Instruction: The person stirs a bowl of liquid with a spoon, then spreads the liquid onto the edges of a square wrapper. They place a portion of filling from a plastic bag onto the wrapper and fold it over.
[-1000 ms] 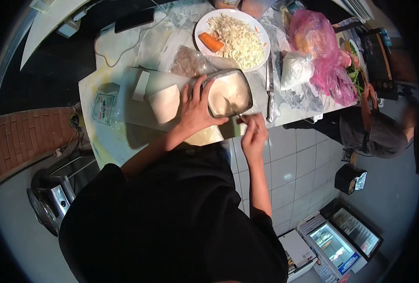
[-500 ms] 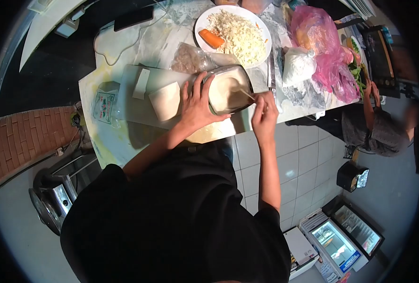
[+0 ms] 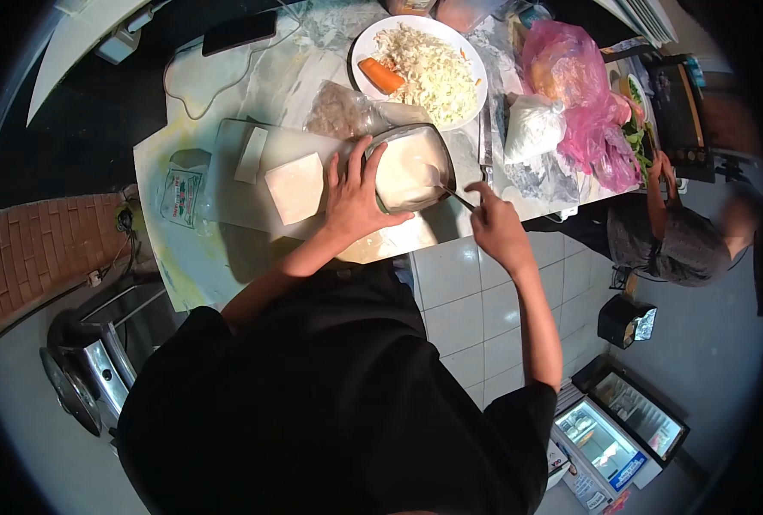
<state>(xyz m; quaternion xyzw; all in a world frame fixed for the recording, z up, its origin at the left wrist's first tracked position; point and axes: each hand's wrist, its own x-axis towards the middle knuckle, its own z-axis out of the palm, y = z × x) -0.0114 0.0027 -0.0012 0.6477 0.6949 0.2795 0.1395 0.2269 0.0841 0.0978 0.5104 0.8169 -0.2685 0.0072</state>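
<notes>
metal container (image 3: pixel 403 130) of white batter (image 3: pixel 409 167) at the near edge of the worktop (image 3: pixel 201 257), left hand (image 3: pixel 355 202) fingers gripping its side, right hand (image 3: pixel 495 225) fingers closed on a spoon (image 3: pixel 452 196), its handle slanting from the hand up-left into the batter

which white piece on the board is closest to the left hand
The big square block, right beside the left hand; the narrow strip lies farther along the board.

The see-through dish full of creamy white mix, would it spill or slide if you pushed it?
Probably heavy for its size: the clear rectangular dish looks nearly full of pale batter. That mix would likely slosh over the rim if shoved. It may slide too, since the left hand braces its side.
</notes>
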